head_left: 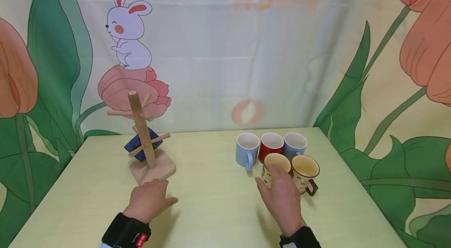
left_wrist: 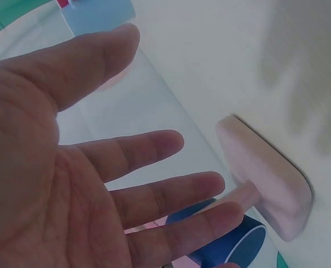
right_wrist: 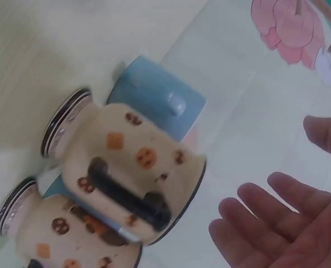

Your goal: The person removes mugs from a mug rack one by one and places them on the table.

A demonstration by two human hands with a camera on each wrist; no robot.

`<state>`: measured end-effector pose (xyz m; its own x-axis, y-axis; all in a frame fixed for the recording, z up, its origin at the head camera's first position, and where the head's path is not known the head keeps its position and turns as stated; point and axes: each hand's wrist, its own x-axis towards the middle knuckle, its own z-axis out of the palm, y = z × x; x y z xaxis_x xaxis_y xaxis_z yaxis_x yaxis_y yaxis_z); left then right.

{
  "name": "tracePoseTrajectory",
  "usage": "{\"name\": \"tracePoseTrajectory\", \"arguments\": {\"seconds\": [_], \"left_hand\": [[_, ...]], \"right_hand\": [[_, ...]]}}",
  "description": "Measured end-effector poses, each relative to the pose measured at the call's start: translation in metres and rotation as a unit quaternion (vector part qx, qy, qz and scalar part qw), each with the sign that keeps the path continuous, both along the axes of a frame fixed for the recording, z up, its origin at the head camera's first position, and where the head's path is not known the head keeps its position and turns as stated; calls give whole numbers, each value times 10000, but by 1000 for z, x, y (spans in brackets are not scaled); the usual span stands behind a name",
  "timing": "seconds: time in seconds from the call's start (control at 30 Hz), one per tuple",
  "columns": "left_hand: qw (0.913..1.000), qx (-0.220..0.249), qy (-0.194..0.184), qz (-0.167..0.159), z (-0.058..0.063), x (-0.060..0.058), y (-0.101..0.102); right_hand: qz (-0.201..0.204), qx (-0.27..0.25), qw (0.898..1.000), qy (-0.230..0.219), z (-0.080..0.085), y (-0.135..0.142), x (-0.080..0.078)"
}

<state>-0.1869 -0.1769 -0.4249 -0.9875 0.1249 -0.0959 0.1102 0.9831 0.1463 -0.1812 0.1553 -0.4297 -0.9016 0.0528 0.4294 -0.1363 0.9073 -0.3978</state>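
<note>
My right hand (head_left: 282, 199) is over the nearer left cream mug (right_wrist: 135, 139), which has brown and orange patches and a dark handle. In the right wrist view its fingers are extended and apart from that mug. A second cream mug (head_left: 305, 169) stands beside it. Behind them are a light blue mug (head_left: 246, 154), a red mug (head_left: 270, 149) and another blue mug (head_left: 296, 144). My left hand (head_left: 148, 202), fingers spread and holding nothing, hovers in front of the wooden mug tree (head_left: 141, 130). A dark blue mug (left_wrist: 246, 245) hangs tilted on one of its pegs.
The mug tree's base (head_left: 158, 166) sits on the left part of the pale table (head_left: 204, 209). A printed curtain (head_left: 208, 52) with a rabbit and tulips hangs directly behind the table's back edge.
</note>
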Motion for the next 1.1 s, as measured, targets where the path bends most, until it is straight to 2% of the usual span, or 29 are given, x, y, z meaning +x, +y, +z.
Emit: {"name": "tracePoseTrajectory", "arguments": {"seconds": [0.17,0.33,0.47,0.57,0.63,0.73,0.87,1.1], "left_hand": [[9999,-36,-45,124,3,0,-12],[9990,9,-197,392,9,-3,-28],[9963,-41,-270,818,15,-8,-42],[9931,89,-83,1167,21,-10,-55],[9908,234,132,1327,26,-12,-63],[9881,440,476,1397,34,-15,-73],[9874,526,762,1280,39,-23,-80],[9874,539,797,1254,40,-36,-77]], "right_hand": [[643,224,9973,-272,-1,-12,1],[997,429,9884,-1063,-5,-18,-1],[1259,610,9690,-2035,-8,-19,-3],[1383,775,9501,-2687,-14,-20,-6],[1420,873,9424,-2900,-19,-20,-8],[1437,952,9384,-2994,-22,-20,-10],[1440,983,9403,-2924,-22,-21,-10],[1382,903,9396,-3000,-24,-20,-10]]}}
